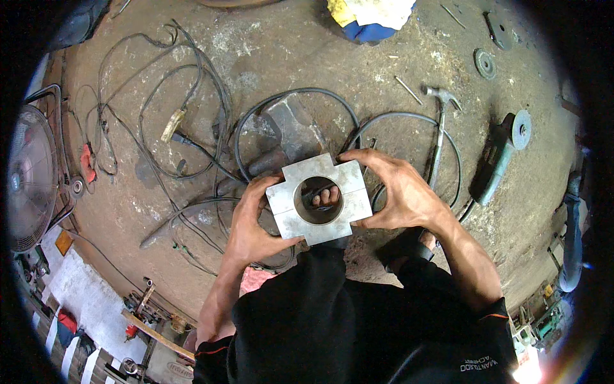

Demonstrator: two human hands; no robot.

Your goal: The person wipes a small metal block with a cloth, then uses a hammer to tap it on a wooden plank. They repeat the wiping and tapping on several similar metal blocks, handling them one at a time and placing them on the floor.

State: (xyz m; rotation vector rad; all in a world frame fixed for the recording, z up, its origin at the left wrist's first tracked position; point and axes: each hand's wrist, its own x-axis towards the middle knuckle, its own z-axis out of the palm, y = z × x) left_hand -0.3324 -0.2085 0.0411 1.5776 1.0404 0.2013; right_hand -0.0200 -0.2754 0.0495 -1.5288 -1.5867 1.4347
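Note:
Between both hands I hold a cross-shaped metal block [291,217] with a large round hole through its middle. Thin seam lines run from the hole out to its left and right arms. My left hand [252,221] grips the block's left side, thumb along the lower edge. On the right side my right hand [400,192] is closed round it, fingers at the upper edge and thumb below. Through the hole the toes of a foot [326,197] show. Under and beyond the block a dark metal piece [295,125] lies on the floor.
A claw hammer [439,134] and an angle grinder [499,163] lie to the right on the dirt floor. Black cables [192,70] loop across the left and middle. A fan [32,179] stands at far left. A grinding disc [485,64] lies at upper right.

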